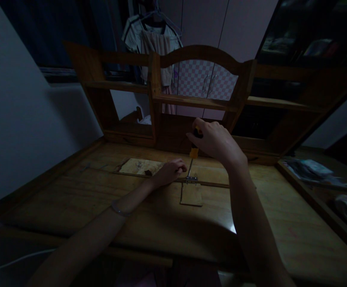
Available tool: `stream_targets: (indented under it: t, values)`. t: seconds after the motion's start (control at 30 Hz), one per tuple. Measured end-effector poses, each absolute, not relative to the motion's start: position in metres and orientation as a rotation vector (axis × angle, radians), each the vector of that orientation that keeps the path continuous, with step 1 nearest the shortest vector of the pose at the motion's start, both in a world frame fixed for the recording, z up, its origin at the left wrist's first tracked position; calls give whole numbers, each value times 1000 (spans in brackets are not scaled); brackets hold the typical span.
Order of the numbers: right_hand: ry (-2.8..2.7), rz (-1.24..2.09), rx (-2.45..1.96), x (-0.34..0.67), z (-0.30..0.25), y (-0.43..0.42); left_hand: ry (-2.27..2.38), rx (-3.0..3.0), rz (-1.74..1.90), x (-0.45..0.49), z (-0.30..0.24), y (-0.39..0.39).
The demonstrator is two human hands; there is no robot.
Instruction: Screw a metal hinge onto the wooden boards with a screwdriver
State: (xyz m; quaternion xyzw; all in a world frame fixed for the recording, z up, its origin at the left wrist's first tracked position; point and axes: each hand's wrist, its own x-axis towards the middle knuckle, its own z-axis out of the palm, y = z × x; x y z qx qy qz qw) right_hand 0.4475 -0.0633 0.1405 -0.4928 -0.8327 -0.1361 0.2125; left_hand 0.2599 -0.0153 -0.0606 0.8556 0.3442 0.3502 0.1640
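My right hand (215, 139) grips the yellow and black handle of a screwdriver (194, 152) from above. Its metal shaft slants down to a small metal hinge (191, 179) at the back edge of a small square wooden piece (191, 194). Left of the hinge, my left hand (173, 171) lies low by the wooden desktop with its fingers curled in. Whether anything sits between those fingers is hidden. A pale wooden board (137, 166) lies behind the left wrist, with a small dark thing (148, 172) at its front edge.
A wooden shelf unit (194, 101) rises along the back of the wooden desktop (107, 199). To the right, an open compartment (298, 187) holds plastic bags and cloth. A white cable (26, 254) hangs at the lower left. Clothes (157, 38) hang behind the shelf.
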Motion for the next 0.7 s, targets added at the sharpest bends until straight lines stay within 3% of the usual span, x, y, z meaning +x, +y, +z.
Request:
stream_targets:
  t: [0.7]
  values:
    - [-2343, -333, -1436, 447, 145, -67, 957, 2452, 1021, 261, -60, -15]
